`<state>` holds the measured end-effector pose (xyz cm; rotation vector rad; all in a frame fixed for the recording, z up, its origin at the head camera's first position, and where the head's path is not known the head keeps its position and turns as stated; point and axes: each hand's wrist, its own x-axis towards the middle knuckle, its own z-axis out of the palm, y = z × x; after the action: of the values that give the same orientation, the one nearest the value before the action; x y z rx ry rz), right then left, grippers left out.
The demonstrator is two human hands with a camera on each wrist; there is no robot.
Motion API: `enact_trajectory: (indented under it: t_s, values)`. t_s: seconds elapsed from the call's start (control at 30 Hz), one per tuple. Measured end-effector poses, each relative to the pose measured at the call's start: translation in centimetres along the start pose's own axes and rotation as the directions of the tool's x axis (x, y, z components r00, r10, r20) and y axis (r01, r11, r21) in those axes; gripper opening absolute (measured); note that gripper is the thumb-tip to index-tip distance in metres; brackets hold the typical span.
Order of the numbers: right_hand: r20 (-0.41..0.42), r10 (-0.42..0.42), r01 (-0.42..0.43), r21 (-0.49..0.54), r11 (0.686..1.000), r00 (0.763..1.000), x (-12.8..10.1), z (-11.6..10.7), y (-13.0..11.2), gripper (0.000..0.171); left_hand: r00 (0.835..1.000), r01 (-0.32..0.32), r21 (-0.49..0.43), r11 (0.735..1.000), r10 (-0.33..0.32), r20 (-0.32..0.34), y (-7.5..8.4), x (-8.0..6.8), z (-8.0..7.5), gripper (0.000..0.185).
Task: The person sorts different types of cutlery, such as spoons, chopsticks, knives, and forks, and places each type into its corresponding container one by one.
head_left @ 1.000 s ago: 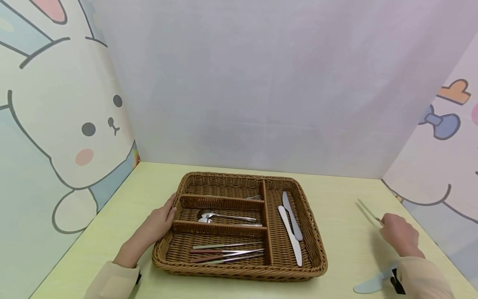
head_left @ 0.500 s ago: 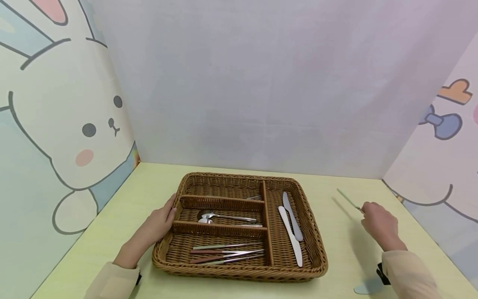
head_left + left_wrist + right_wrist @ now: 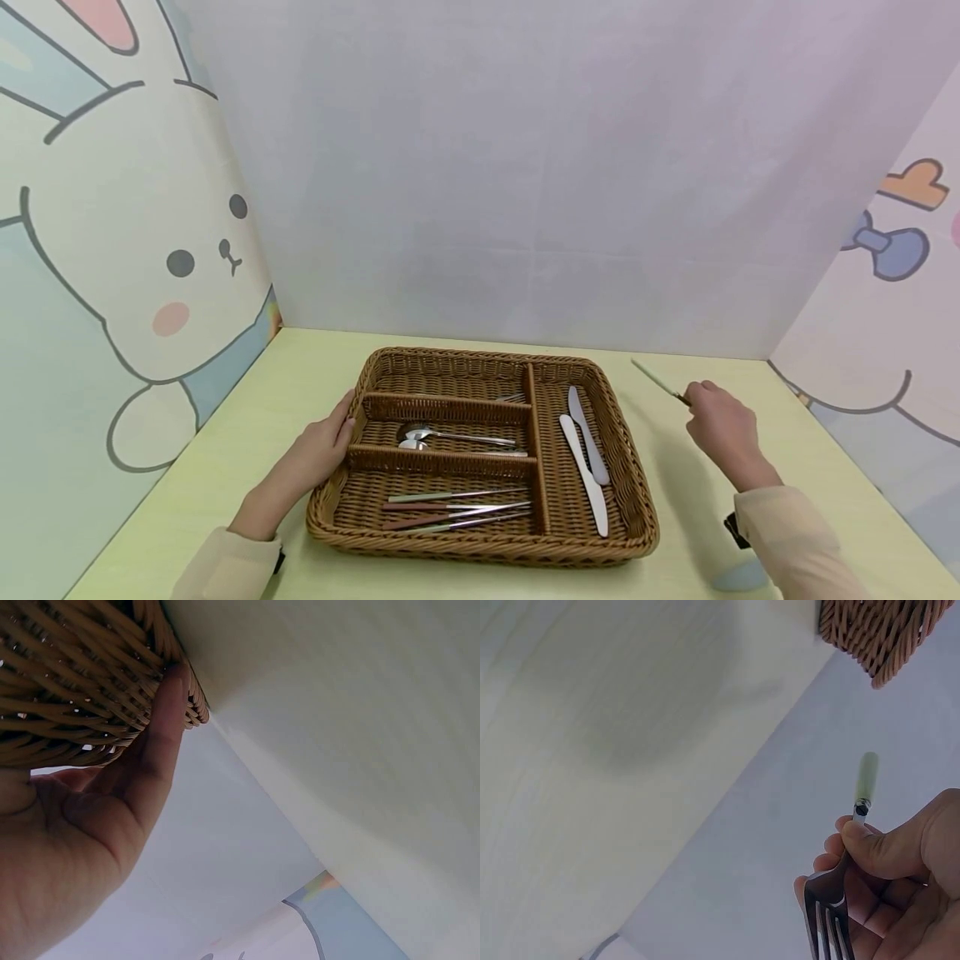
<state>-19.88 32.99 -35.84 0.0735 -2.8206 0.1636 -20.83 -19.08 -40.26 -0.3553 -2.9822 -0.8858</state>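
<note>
Aloft, right hand pinches fork beside basket.

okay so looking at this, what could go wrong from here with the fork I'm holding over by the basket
The right hand pinches the fork by its metal neck, tines in the palm, green handle sticking out; such a thin pinch might slip or let it swing. The handle could catch the wicker basket rim. The left hand only rests on the basket's left edge, so a bump might shift it.
</note>
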Motion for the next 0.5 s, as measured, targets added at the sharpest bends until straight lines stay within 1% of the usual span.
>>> enact_trajectory:
  t_s: [0.17,0.37,0.5]
  values:
    - [-0.026,-0.041,0.040,-0.019,0.999,0.999,0.7,-0.1,-1.9,0.013,1.000,0.004,0.002,1.000,-0.004,0.002,0.1,0.0,-0.1,0.053]
    - [-0.064,-0.092,0.090,-0.037,0.995,0.994,1.5,-0.4,-4.1,0.014,1.000,-0.006,0.002,1.000,0.006,-0.003,0.2,-0.1,-0.1,0.053]
    - [-0.073,-0.123,0.120,-0.047,0.992,0.990,2.1,-0.7,-5.5,0.016,1.000,-0.007,0.000,1.000,0.007,-0.004,0.2,-0.1,-0.1,0.052]
